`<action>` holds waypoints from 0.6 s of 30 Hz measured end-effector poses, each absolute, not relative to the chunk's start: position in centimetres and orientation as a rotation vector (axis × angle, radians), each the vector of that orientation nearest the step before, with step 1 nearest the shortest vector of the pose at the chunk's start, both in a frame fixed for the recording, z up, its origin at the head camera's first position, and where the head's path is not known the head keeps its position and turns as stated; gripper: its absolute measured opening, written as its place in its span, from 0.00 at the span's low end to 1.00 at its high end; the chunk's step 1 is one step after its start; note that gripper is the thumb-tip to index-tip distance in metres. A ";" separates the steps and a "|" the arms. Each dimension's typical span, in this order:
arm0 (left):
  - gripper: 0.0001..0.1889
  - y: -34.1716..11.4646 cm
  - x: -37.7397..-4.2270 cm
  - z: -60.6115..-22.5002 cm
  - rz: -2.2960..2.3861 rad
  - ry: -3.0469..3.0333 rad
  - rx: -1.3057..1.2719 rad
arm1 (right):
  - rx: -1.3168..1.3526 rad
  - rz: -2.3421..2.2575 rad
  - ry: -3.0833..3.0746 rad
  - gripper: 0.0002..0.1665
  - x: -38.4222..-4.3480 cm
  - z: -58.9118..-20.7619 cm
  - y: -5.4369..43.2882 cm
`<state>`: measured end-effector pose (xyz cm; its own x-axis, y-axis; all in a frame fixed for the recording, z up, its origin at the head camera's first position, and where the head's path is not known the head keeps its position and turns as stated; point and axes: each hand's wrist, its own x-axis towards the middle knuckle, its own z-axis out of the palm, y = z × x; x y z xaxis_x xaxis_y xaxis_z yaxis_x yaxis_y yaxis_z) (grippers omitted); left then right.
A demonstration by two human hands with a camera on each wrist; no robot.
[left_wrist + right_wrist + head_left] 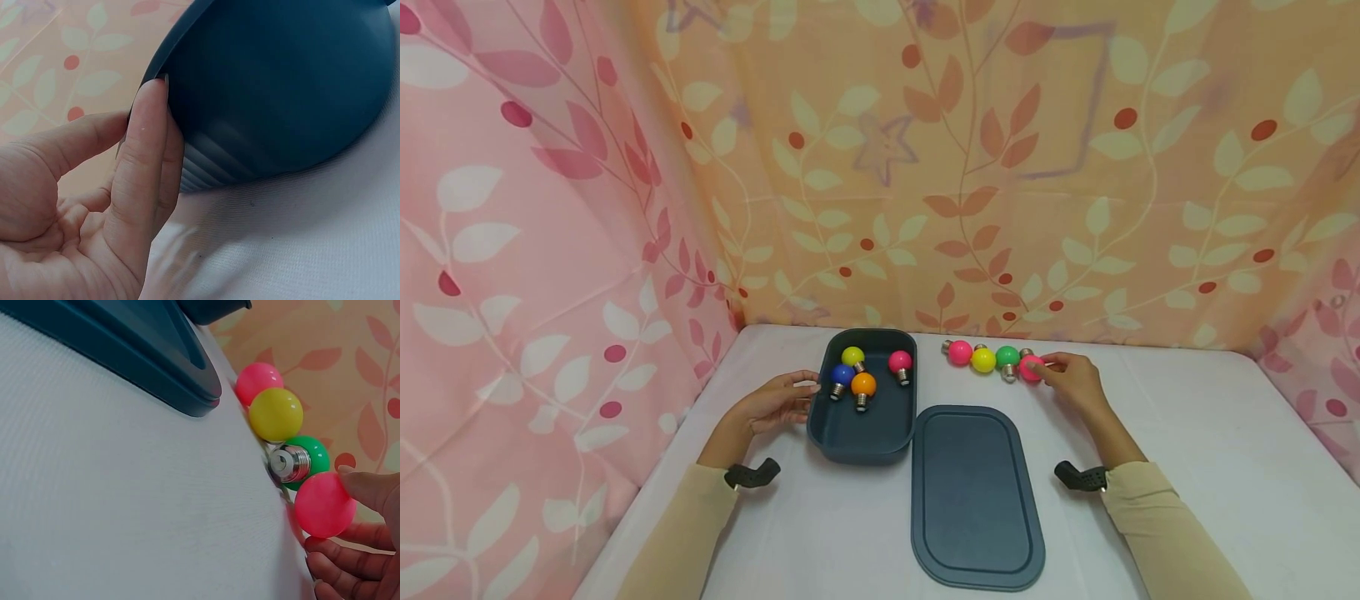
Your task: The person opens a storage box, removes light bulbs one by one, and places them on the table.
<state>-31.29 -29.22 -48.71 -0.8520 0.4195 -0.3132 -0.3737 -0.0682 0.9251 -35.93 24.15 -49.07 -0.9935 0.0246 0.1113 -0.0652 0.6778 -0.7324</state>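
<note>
At the left side of a dark blue-grey box [861, 442], my left hand [777, 402] pinches the rim between thumb and fingers; the left wrist view shows the fingertips on the box wall [275, 94]. Inside lie a yellow-green bulb [852, 356], a blue bulb [842, 375], an orange bulb [864, 383] and a pink bulb [900, 361]. My right hand [1075, 382] holds another pink bulb [325, 505] between thumb and fingers, at the right end of a row. Beside it are a green bulb [317, 456], a yellow bulb [276, 415] and one more pink bulb [259, 384].
A flat blue-grey lid [977, 500] lies on the white-covered table [1195, 417], close to the box's right side. Behind the table hangs a leaf-patterned curtain [880, 208]; pink patterned cloth [550, 292] hangs at the left.
</note>
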 end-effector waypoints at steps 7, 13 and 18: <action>0.11 -29.2 -31.3 -48.7 1.972 1.679 0.048 | 0.017 1.166 -2.780 0.30 -35.9 -49.2 23.9; 0.11 -29.1 -31.3 -48.7 1.968 1.681 0.053 | -0.008 1.185 -2.793 0.31 -35.9 -49.3 23.8; 0.10 -29.2 -31.3 -48.7 1.975 1.664 0.058 | 0.000 1.198 -2.787 0.30 -35.8 -49.2 23.9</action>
<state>-31.29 -29.18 -48.68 -0.8470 0.4319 -0.3099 -0.3787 -0.0811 0.9220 -35.82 23.93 -49.24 -0.9942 0.0423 0.0989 -0.0427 0.6892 -0.7234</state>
